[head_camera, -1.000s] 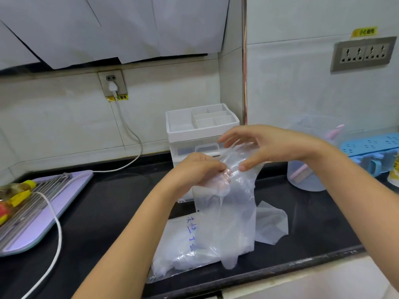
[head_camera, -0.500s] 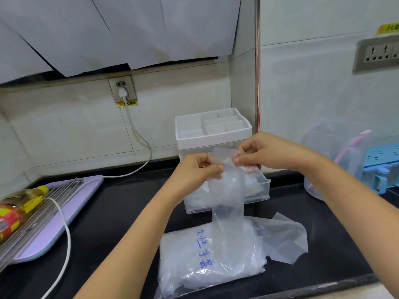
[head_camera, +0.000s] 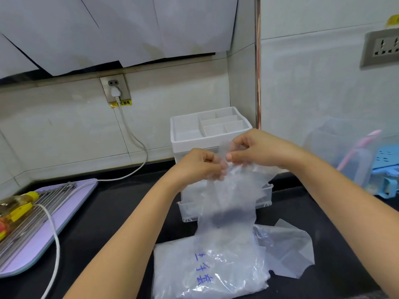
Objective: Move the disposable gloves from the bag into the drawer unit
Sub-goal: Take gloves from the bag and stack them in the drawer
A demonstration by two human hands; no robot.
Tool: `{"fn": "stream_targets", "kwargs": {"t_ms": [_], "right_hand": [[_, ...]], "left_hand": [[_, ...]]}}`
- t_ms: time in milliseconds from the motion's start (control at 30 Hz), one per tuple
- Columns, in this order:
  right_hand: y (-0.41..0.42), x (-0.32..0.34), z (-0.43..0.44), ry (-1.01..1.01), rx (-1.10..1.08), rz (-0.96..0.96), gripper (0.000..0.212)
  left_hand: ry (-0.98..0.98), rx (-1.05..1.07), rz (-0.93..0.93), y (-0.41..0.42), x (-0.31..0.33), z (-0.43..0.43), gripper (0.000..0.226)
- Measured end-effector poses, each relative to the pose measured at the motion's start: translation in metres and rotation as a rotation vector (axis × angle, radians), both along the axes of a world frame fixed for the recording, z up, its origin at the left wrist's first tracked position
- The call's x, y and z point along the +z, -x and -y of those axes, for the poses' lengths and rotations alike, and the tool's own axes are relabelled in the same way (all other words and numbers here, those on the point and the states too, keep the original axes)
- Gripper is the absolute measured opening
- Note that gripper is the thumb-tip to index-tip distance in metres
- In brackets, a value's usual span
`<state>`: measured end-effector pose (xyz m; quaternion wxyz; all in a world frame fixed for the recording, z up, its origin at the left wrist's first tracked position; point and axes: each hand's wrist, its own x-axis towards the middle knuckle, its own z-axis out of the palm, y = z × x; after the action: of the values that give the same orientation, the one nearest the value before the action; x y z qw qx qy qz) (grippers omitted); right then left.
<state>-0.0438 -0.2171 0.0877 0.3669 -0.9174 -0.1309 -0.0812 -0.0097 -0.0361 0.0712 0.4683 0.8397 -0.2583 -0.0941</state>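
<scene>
A clear plastic bag (head_camera: 207,270) with blue writing lies on the black counter near the front edge. A thin clear disposable glove (head_camera: 231,195) hangs above it, in front of the white drawer unit (head_camera: 207,134). My left hand (head_camera: 200,165) and my right hand (head_camera: 257,152) both pinch the glove's top edge, close together. The unit's clear bottom drawer (head_camera: 190,207) is pulled out behind the hanging glove, with clear plastic inside it. A loose piece of clear plastic (head_camera: 287,253) lies right of the bag.
A purple board (head_camera: 45,229) with metal skewers and a yellow-capped bottle (head_camera: 19,203) sits at the left. A white cable (head_camera: 54,238) runs from the wall socket (head_camera: 114,89) across it. A clear jug (head_camera: 345,154) and a blue rack (head_camera: 386,167) stand at the right.
Both hands lifted the glove up out of the bag and toward the open drawer. The fingers have closed together on its top edge. The camera view shifted right and closer.
</scene>
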Motion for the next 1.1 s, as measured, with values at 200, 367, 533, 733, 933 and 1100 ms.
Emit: {"fn": "stream_targets", "kwargs": {"t_ms": [200,367,533,733,933,1100], "right_hand": [[-0.018,0.001,0.015,-0.275,-0.221,-0.022,0.028],[-0.036,-0.03,0.019,-0.28,-0.355,-0.104,0.037],[-0.043,-0.059,0.009,-0.13,-0.494,-0.035,0.045],[-0.044,-0.072,0.003,0.031,-0.522,0.067,0.024],[-0.046,-0.079,-0.005,0.307,-0.548,0.135,0.017],[-0.043,-0.079,-0.011,0.525,-0.588,0.113,0.018]], "left_hand": [[-0.064,0.119,0.002,-0.035,0.022,-0.014,0.015],[-0.123,0.259,0.092,-0.055,0.03,-0.016,0.012],[-0.356,0.517,0.608,-0.042,0.014,-0.004,0.017],[-0.244,0.437,0.725,-0.007,0.001,0.008,0.017],[-0.656,0.148,0.338,-0.019,-0.043,0.032,0.032],[-0.688,0.148,0.167,-0.031,-0.055,0.036,0.042]]}}
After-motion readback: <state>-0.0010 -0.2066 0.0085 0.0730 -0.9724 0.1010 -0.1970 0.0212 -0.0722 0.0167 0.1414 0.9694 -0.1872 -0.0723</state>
